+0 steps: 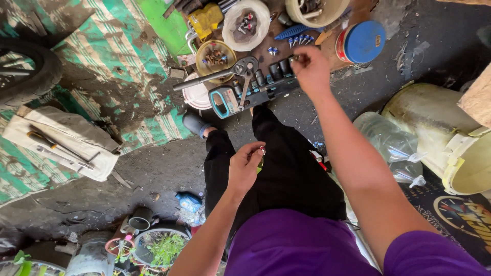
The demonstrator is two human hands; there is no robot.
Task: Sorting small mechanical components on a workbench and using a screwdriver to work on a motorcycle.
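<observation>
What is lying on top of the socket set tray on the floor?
A ratchet wrench lies across the socket tray, beside a row of dark sockets. The right hand reaches over the tray's far end, hiding whatever sits beneath it.

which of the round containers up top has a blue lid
The tin at far right, lying tilted with its blue lid facing up; the other bowls are open, holding small parts. Right hand is nearest.

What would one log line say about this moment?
right hand: reaching into socket set | left hand: pinching small greenish item | ratchet: lying on set
</observation>
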